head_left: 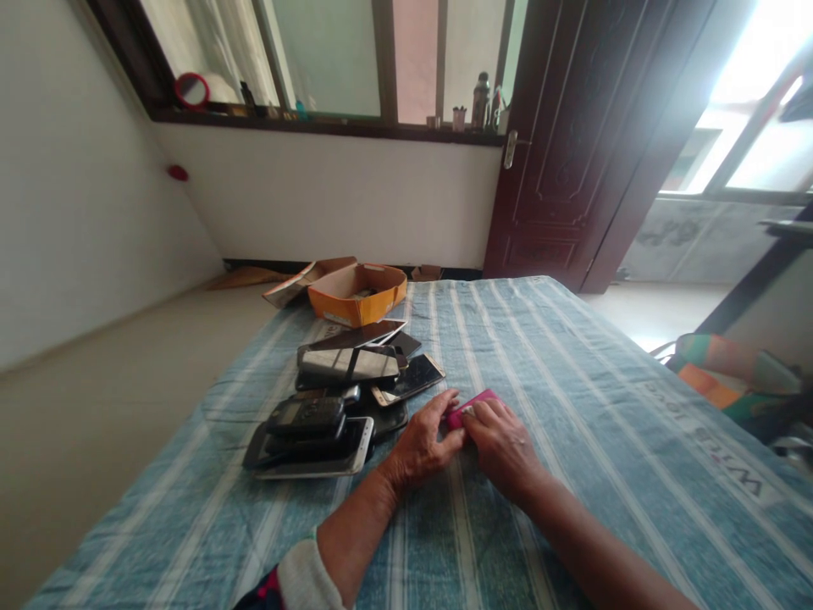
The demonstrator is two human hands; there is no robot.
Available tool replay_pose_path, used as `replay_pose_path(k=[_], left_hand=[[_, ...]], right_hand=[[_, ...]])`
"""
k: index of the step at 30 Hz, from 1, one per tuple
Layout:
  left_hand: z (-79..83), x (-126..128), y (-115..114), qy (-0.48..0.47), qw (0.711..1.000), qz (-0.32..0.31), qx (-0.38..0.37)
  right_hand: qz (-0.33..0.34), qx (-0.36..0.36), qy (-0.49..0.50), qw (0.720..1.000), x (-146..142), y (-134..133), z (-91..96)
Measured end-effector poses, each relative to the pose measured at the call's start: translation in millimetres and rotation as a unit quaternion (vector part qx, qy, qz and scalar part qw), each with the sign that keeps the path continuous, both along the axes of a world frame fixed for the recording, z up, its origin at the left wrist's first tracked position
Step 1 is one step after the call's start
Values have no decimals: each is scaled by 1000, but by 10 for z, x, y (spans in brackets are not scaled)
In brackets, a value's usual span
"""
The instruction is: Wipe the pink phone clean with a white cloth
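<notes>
A flat, bright pink phone-sized object [486, 396] lies on the striped cloth in front of me; its exact kind is partly hidden by my hands. My left hand [420, 440] grips its left end between thumb and fingers. Over its near side, my right hand [505, 442] bends its fingers around a small whitish wad [468, 410], pressed against the pink surface. Left of my hands is a heap of phones: a white-edged one [356, 457], a black device [308, 417] on top of it, a glossy one [348, 364] and a gold-edged one [412, 381].
An open orange cardboard box [359, 305] stands at the far end of the blue striped cloth [572, 525], its lid flap [308, 284] to the left. Beyond are a window ledge [330, 124] with bottles and a dark red door [559, 144]. Colourful fabric [730, 373] lies at the right.
</notes>
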State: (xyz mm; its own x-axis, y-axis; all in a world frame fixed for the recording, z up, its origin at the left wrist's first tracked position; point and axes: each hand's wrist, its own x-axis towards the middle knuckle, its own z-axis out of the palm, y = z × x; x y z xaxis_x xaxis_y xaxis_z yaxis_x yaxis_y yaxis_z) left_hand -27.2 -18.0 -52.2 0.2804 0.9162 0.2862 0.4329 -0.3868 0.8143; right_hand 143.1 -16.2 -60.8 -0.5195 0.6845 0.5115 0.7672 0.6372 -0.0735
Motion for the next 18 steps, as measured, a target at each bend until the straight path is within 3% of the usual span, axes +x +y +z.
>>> replay_pose_path(k=[8,18], left_hand=[[-18,16,13,-68,994,79,-13],[-38,23,24,-71,991,110,13]], right_hand=[[-3,-3,12,1000,5,-23,-16],[6,-11,29,999,4,-30,3]])
